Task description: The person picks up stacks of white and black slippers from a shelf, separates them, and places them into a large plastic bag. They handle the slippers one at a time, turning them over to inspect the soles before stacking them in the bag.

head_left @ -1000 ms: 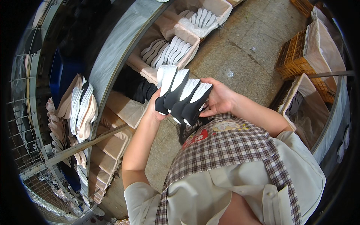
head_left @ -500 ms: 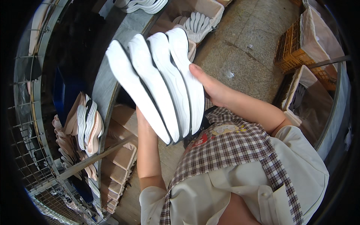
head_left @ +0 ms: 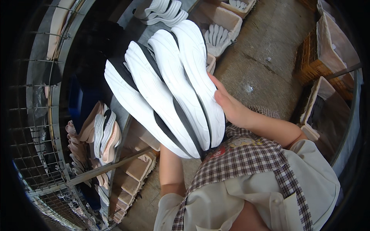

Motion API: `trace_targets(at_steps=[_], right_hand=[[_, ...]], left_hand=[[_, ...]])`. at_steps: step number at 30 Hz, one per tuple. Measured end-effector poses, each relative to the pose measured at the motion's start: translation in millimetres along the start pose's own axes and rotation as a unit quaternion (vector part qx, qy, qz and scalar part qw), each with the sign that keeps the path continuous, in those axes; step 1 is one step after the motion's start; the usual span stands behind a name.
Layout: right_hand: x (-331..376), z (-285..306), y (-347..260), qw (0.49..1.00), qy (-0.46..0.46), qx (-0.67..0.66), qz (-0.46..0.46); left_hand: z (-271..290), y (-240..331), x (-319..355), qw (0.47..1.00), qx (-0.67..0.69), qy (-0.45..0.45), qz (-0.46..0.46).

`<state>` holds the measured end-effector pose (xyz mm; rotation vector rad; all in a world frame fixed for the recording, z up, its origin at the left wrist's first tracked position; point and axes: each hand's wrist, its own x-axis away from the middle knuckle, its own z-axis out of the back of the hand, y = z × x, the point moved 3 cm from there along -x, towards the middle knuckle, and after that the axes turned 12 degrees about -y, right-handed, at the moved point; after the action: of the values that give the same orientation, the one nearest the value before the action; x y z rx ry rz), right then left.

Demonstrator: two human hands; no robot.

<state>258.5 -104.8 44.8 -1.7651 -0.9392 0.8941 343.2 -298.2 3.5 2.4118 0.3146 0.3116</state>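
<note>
Your right hand [head_left: 231, 109] clasps the edge of a fanned stack of four smooth, white moulded-foam shoe soles with black rims [head_left: 169, 88], raised before your chest. Your left hand is hidden behind them; its grip cannot be told.

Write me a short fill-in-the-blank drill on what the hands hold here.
1. The hands hold a fanned stack of ____ shoe soles.
2. The soles' treads are ____ in colour.
3. The right hand grips the stack's ____ edge.
4. The floor beneath is bare ____.

Missing words: four; white; right; concrete
</note>
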Motion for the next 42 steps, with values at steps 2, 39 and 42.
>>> trace_targets(at_steps=[2,39,42], right_hand=[[1.5,0.2,0.8,1.000,-0.008,0.022,0.010],[6.1,1.8,12.1,0.972,-0.051,0.205,0.101],[5.4,4.6,12.3,0.973,-0.045,0.211,0.085]], left_hand=[[0.7,2.0,-0.6,1.000,0.000,-0.001,-0.004],[18.3,19.3,13.4,1.000,-0.021,0.008,-0.021],[17.9,19.9,11.0,1.000,-0.018,0.002,-0.023]])
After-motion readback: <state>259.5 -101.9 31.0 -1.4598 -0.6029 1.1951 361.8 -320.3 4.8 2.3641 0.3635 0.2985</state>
